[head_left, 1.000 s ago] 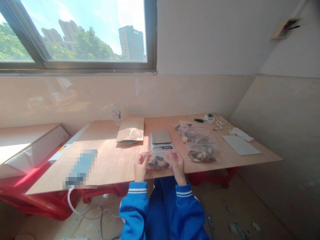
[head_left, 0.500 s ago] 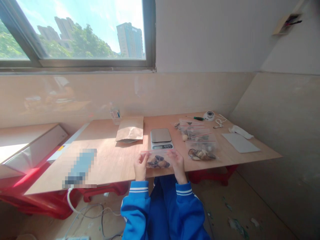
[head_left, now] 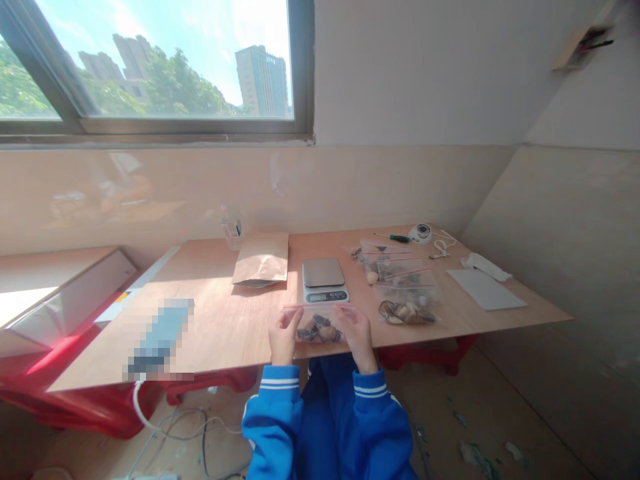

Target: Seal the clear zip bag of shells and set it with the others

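We note the left hand [head_left: 283, 339] and right hand [head_left: 357, 333] both pinching the top strip of a clear zip bag [head_left: 318, 325] of dark and pale lumps, fingers closed on it, at the near edge of the worktop [head_left: 220, 320]. Just behind it sits the digital scale [head_left: 324, 281]. Three more filled bags [head_left: 405, 301] lie to the right; a brown paper pouch [head_left: 261, 260] lies left of the scale.

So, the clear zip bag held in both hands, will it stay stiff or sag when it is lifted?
The zip bag probably sags: thin clear film, dark lumps pooled at its bottom. Left hand and right hand pinch its top corners, so it likely folds without support. The lumps may shift inside.
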`<state>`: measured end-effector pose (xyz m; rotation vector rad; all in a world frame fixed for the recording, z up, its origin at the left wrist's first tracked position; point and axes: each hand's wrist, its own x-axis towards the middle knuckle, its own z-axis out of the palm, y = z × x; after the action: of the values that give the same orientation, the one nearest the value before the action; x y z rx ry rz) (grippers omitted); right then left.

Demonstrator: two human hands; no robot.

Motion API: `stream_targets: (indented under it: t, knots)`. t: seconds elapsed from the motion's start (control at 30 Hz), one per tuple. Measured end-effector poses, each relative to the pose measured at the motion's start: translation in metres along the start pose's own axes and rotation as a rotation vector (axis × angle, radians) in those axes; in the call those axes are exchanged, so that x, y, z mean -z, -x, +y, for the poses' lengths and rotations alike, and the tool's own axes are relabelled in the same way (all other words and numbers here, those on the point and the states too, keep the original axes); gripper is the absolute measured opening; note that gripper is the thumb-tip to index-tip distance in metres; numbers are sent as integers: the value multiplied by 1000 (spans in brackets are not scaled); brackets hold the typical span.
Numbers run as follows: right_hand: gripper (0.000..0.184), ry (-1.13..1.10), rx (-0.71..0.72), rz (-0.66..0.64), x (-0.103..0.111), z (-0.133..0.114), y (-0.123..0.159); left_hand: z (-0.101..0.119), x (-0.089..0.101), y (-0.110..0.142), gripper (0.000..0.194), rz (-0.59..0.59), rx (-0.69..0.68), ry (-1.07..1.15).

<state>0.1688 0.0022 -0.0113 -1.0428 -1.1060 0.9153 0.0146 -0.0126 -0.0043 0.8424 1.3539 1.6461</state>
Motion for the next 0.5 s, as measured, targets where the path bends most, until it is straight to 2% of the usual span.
stream_targets:
  t: [0.1,0.2,0.3,0.4,0.5]
  knots:
    - [23,34,76,20,0,0,0,-6,1,-3,40,-5,18,34]
    - [25,-24,16,30,-3,-2,2,-8,-2,-3,39,4,-3,45]
    - [27,-87,-54,-44,-5,-5,3,-5,-6,0,41,-23,21,47]
    - [26,-94,-53,-123,-6,-5,3,-2,-8,3,42,-85,72,2]
    - [26,-80,-49,-119,-6,-3,1,-1,-8,4,37,-64,61,-46]
